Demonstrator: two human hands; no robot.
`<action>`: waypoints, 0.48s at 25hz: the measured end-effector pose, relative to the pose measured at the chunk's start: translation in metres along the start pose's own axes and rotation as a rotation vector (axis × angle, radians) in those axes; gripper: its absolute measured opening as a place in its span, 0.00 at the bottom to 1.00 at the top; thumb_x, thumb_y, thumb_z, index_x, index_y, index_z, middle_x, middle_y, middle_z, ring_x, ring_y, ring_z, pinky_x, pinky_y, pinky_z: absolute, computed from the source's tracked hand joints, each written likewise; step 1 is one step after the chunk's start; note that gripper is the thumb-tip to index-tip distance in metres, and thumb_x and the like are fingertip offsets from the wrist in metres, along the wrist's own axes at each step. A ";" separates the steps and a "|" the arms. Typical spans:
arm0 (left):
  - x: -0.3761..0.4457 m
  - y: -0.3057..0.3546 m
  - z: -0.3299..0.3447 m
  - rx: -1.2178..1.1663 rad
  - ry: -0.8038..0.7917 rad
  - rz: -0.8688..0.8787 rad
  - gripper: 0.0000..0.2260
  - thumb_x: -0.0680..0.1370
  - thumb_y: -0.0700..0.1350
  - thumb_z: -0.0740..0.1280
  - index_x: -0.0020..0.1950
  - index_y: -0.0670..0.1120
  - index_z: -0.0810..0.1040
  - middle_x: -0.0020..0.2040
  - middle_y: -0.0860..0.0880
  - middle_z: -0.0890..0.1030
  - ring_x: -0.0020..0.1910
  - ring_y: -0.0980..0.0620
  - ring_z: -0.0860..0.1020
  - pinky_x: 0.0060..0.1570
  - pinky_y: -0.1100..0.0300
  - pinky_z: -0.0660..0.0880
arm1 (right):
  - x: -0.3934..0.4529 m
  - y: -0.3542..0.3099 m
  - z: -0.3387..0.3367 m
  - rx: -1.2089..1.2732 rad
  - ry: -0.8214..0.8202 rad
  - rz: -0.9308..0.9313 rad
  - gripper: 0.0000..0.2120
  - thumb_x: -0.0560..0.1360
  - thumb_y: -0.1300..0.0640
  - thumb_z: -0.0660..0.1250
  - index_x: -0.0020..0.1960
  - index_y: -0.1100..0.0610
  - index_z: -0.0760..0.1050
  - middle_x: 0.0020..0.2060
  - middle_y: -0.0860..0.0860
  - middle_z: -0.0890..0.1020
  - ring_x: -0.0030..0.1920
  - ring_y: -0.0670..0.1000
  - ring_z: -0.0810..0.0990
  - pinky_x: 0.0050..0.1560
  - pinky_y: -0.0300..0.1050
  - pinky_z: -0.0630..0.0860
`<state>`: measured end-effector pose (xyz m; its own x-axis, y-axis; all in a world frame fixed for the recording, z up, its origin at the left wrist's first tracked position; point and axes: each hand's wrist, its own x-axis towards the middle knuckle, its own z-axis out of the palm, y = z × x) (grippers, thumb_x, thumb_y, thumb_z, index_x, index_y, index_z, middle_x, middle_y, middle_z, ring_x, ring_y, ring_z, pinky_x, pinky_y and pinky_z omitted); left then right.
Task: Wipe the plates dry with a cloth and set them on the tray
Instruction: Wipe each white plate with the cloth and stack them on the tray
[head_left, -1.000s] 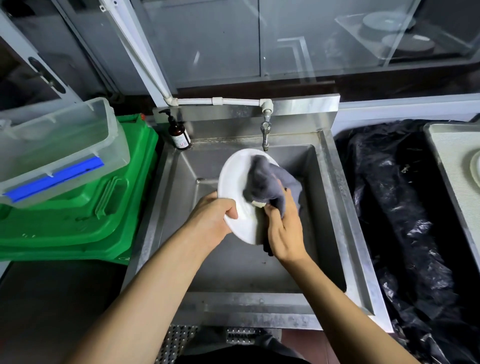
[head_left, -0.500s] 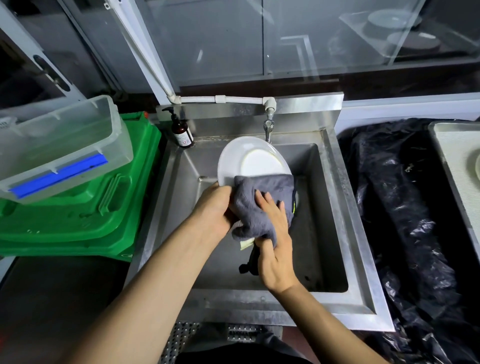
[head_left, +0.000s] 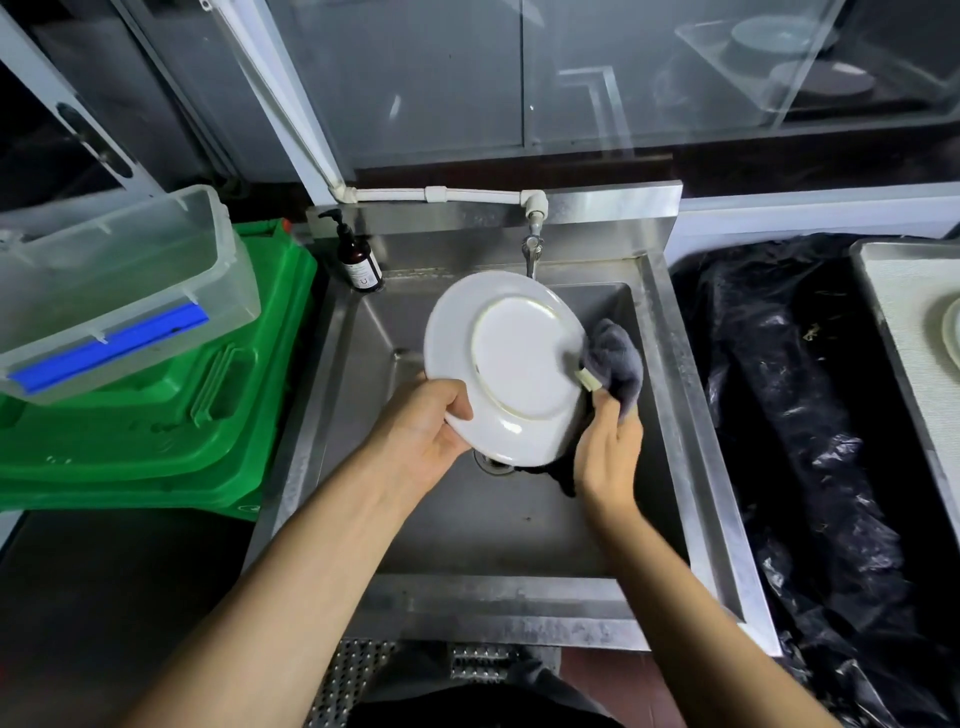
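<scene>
Over the steel sink (head_left: 670, 415) I hold a white plate (head_left: 511, 364) with its underside and foot ring facing me. My left hand (head_left: 426, 431) grips its lower left rim. My right hand (head_left: 608, 452) holds a grey cloth (head_left: 615, 358) against the plate's right edge; part of the cloth hangs behind the plate, hidden. At the far right edge a pale tray (head_left: 904, 291) carries another white plate (head_left: 948, 327), only partly in view.
A tap (head_left: 532, 249) hangs just above the plate's top rim. A brown pump bottle (head_left: 358, 260) stands at the sink's back left corner. Left: a clear tub (head_left: 114, 280) on green crates (head_left: 171, 415). Right of the sink lies black plastic sheeting (head_left: 789, 415).
The plate has been turned so its underside faces me. The cloth and my right hand slid from the plate's front lower face to its right edge.
</scene>
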<state>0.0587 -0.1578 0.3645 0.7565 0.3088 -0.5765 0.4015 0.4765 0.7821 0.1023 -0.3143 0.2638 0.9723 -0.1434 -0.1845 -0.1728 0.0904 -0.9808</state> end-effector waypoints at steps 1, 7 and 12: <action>-0.002 -0.003 0.000 0.033 -0.006 -0.006 0.23 0.66 0.27 0.55 0.54 0.41 0.82 0.49 0.44 0.85 0.49 0.42 0.83 0.48 0.47 0.80 | 0.013 -0.010 -0.001 -0.020 -0.010 0.011 0.12 0.80 0.53 0.58 0.56 0.49 0.79 0.46 0.42 0.83 0.46 0.38 0.79 0.46 0.33 0.72; -0.017 -0.003 0.006 0.167 0.010 0.085 0.15 0.58 0.32 0.60 0.42 0.39 0.75 0.40 0.43 0.75 0.41 0.44 0.74 0.42 0.52 0.73 | 0.036 -0.044 0.010 -0.089 -0.145 -0.181 0.17 0.80 0.58 0.57 0.63 0.51 0.78 0.56 0.45 0.84 0.57 0.41 0.79 0.59 0.38 0.73; -0.018 -0.003 0.010 0.240 0.043 0.158 0.13 0.55 0.33 0.60 0.38 0.38 0.74 0.35 0.43 0.70 0.40 0.46 0.70 0.43 0.51 0.68 | 0.013 -0.054 0.035 -0.145 -0.380 -0.523 0.25 0.77 0.58 0.55 0.72 0.61 0.72 0.72 0.54 0.75 0.74 0.52 0.70 0.77 0.55 0.63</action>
<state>0.0484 -0.1730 0.3748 0.7988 0.4012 -0.4482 0.3947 0.2128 0.8938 0.1294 -0.2862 0.3162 0.9171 0.2279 0.3271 0.3433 -0.0343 -0.9386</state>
